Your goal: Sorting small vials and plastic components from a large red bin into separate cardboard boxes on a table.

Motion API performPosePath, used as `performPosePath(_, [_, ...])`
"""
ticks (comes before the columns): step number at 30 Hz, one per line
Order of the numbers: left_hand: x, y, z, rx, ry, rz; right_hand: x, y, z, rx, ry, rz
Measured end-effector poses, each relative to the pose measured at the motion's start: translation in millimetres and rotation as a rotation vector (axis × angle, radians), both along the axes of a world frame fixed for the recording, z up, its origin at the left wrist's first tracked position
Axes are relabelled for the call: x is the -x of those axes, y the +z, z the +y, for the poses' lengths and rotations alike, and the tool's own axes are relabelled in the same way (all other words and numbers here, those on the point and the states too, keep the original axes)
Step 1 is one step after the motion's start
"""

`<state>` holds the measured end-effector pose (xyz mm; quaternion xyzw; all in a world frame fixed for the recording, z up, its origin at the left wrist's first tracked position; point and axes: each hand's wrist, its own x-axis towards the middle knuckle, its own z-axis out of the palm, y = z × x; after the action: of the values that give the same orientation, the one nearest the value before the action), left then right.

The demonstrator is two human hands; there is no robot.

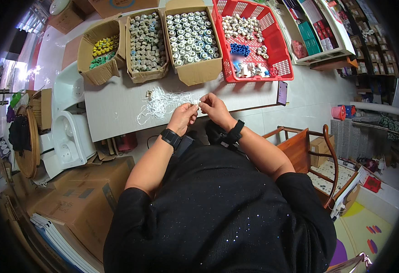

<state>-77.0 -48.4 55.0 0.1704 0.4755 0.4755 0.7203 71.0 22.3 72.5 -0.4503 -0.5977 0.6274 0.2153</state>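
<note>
Near the table's front edge, my left hand [182, 116] and my right hand [217, 108] meet, both pinching a small white piece [196, 101] between thumb and fingers. Its exact kind is too small to tell. A loose tangle of white string [162, 104] spreads on the pale tabletop [114, 99] just left of my hands and reaches almost to my fingertips. A tiny brown piece [149, 94] lies at the tangle's far left end. Each wrist wears a black band.
Along the table's back stand a carton [100, 73] of yellow and green pieces, a carton [148, 76] of greyish fittings, a carton [199, 71] of white round-topped parts and a red plastic crate [278, 44]. A phone [282, 92] is at the right edge; a wooden chair [293, 150] stands right.
</note>
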Motion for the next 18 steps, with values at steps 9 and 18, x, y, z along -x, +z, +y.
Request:
performPosePath(9, [5.7,-10.6,-1.3,0.059,-0.03,0.016,-8.3,5.0,3.1,0.424,-0.089,0.129])
performPosePath(18, [15.2,-33.6,-8.1,0.103,0.146,0.068,-21.1,9.6,7.9,0.638,0.115,0.227])
